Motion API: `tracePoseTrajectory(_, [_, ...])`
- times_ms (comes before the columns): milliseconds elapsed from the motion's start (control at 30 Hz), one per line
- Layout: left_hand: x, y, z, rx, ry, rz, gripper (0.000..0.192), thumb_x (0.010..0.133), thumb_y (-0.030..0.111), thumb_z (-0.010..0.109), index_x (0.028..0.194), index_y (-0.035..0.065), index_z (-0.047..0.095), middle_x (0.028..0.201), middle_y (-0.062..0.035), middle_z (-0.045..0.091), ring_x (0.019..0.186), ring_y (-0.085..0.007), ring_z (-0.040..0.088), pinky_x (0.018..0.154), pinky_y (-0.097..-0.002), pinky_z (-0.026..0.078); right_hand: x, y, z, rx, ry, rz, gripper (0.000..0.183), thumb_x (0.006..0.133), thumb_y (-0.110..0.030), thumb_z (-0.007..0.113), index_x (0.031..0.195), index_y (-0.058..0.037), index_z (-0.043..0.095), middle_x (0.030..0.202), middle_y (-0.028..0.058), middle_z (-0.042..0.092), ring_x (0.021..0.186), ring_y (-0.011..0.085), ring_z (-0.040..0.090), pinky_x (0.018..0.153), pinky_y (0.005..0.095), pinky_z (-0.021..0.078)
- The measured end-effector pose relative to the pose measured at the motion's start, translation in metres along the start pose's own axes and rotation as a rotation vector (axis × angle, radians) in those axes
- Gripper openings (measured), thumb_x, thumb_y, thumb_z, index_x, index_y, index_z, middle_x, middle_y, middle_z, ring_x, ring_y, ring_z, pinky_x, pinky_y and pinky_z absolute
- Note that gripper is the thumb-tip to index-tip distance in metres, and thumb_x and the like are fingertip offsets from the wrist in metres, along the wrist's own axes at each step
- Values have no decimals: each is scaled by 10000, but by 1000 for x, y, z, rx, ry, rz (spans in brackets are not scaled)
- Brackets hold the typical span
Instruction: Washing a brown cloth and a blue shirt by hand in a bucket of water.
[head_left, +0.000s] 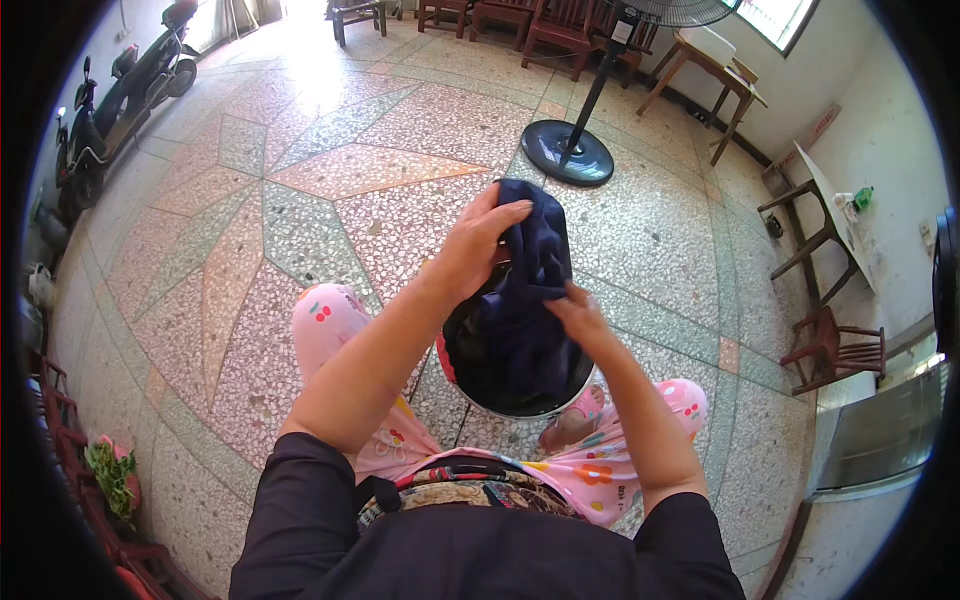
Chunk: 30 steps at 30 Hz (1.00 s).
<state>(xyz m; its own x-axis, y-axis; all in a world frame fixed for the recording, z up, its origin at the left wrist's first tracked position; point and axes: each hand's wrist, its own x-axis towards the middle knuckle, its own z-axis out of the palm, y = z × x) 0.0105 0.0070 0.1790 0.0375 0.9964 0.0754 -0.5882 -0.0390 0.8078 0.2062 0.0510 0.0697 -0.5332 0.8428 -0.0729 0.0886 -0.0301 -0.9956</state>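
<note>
A dark navy cloth (536, 240), seemingly a garment, is stretched between my hands above a round container. My left hand (480, 240) grips its upper end, thumb lying over the fabric. Lower down on the right, my right hand (581, 315) pinches the cloth's edge. The rest of the cloth hangs into the dark-lined container (525, 412), which has a pale rim and a red patch on its left side. It stands on the floor between my knees. What lies deeper inside is too dark to tell.
Beyond the container stands a pedestal fan's round base (568, 153). Scooters (127, 97) line the left wall. Wooden chairs (559, 34) stand at the back, with another chair (832, 350) and a table (836, 210) at the right. Leafy greens (112, 476) lie at lower left.
</note>
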Motion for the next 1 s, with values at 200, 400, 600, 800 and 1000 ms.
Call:
tracePoseTrajectory(200, [-28, -83, -25, 965, -231, 242, 743, 777, 421, 616, 1299, -7, 305, 1206, -174, 456, 1180, -275, 389, 1012, -353, 278, -13, -102, -34, 214, 103, -110, 247, 797, -44, 495, 1017, -1, 599, 972, 81, 616, 868, 147, 594, 776, 239, 463])
tracePoseTrajectory(400, [-23, -78, -1, 967, -58, 424, 631, 769, 227, 638, 1280, -4, 350, 1194, -168, 480, 1140, -238, 442, 971, -336, 332, -24, -169, -32, -439, 177, -556, 272, 779, 13, 463, 1010, 12, 606, 1027, 109, 600, 917, 184, 594, 805, 257, 457])
tracePoseTrajectory(600, [-33, -57, 7, 1298, 46, 700, 436, 753, 218, 621, 1104, -5, 491, 1036, -158, 531, 996, -309, 498, 878, -402, 377, -15, -145, -38, -199, 323, -445, 239, 853, -148, 452, 958, -27, 629, 976, 70, 607, 886, 142, 587, 777, 266, 465])
tracePoseTrajectory(800, [-24, -130, -11, 1238, -49, 0, 463, 794, 268, 599, 1139, -18, 481, 1079, -203, 537, 1001, -352, 521, 849, -372, 425, 2, -77, -20, 46, 217, -221, 199, 793, -163, 577, 927, -20, 610, 813, 15, 609, 786, 91, 562, 717, 233, 441])
tracePoseTrajectory(1000, [-20, -68, -102, 774, 9, -496, 275, 872, 196, 506, 1035, -5, 598, 948, -52, 618, 858, -116, 552, 790, -265, 430, 8, -55, -88, -212, -102, 83, 223, 703, -198, 682, 838, -41, 600, 773, 11, 598, 695, 66, 533, 628, 215, 422])
